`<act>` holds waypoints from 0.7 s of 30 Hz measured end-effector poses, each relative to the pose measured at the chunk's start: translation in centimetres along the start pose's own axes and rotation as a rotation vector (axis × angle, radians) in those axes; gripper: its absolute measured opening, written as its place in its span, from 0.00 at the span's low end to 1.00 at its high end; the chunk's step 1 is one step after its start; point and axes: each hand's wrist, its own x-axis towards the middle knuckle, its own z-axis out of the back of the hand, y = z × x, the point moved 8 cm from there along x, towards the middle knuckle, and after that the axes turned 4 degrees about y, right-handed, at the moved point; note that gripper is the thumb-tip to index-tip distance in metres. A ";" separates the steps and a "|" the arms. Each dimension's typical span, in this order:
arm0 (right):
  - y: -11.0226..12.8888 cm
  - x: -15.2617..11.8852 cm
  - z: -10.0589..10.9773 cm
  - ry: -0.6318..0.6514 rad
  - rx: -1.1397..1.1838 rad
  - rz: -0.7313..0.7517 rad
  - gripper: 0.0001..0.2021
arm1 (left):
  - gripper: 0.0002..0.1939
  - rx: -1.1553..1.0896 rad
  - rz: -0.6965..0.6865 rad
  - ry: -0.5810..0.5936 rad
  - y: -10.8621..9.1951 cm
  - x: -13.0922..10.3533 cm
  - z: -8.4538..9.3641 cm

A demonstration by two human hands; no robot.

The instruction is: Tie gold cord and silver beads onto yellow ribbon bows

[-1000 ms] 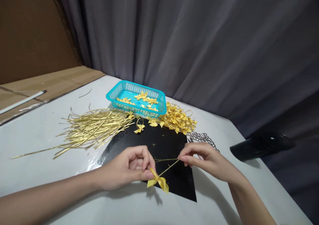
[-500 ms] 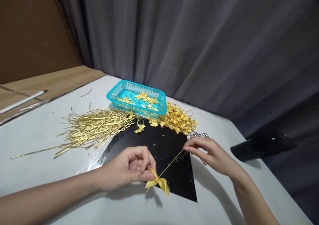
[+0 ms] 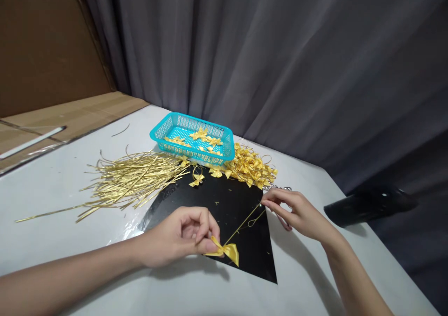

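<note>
Between thumb and fingers, my left hand (image 3: 191, 232) pinches a yellow ribbon bow (image 3: 230, 251) over the near edge of a black mat (image 3: 210, 201). A thin gold cord (image 3: 243, 222) runs taut from the bow up to the right, with a small loop hanging beside it. My right hand (image 3: 292, 211) grips the cord's far end between thumb and forefinger, just past the mat's right edge. One more yellow bow with a cord loop (image 3: 196, 179) lies at the mat's far side.
Behind the mat stands a turquoise basket (image 3: 192, 152) holding several bows. Gold cords (image 3: 136, 178) are heaped left, yellow bows (image 3: 252, 164) right, with silvery beads (image 3: 280, 188) beside them. A black object (image 3: 367, 206) lies at the table's right edge; cardboard (image 3: 70, 113) is at left.
My right hand has moved slightly up and right, drawing the cord along. The bow has tilted up a little in my left hand, which has hardly moved.
</note>
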 end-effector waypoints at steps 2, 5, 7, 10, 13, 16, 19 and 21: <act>0.0 0.1 0.1 -0.019 -0.013 0.004 0.14 | 0.22 -0.018 -0.002 -0.007 0.0 0.1 0.1; -0.3 0.1 -0.2 0.013 -0.064 -0.001 0.15 | 0.20 -0.042 -0.007 -0.048 0.0 0.2 0.4; -0.4 -0.1 -0.7 0.056 -0.135 -0.011 0.13 | 0.19 -0.045 -0.010 -0.088 0.1 0.2 0.8; 0.9 -0.3 -1.4 0.018 -0.185 0.014 0.13 | 0.18 -0.041 -0.027 -0.137 0.3 0.3 1.4; 4.3 -0.4 -3.5 0.021 -0.014 0.151 0.14 | 0.17 -0.044 -0.024 -0.161 0.5 0.3 1.7; 6.8 -0.3 -5.5 0.026 0.143 0.207 0.11 | 0.17 -0.035 -0.018 -0.162 0.7 0.4 1.8; 7.5 -0.4 -5.5 -0.123 0.197 0.201 0.10 | 0.17 0.047 -0.020 -0.196 0.5 0.2 1.8; 7.9 -0.8 -5.2 -0.210 0.190 0.225 0.08 | 0.17 0.145 -0.032 -0.234 0.1 0.0 1.8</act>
